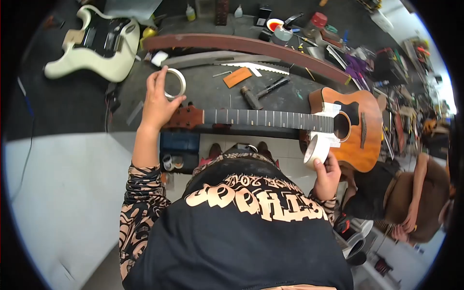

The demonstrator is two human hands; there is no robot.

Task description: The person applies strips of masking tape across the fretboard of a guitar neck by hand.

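Observation:
My left hand [158,100] is at the guitar's headstock [187,117], with its thumb and fingers round a thin roll of tape [181,82]. A wider roll of white tape [317,151] is held in my right hand [327,176], beside the guitar body. The acoustic guitar [365,147] lies face up, its neck [261,118] pointing left along the bench edge. White tape strips [331,109] cover the top on both sides of the fretboard's end, near the soundhole.
Behind the neck lie a hammer [251,98], an orange block [237,77] and a long red-brown beam [241,44]. A white electric guitar body [104,48] is at the back left. Another person [411,203] sits at the right.

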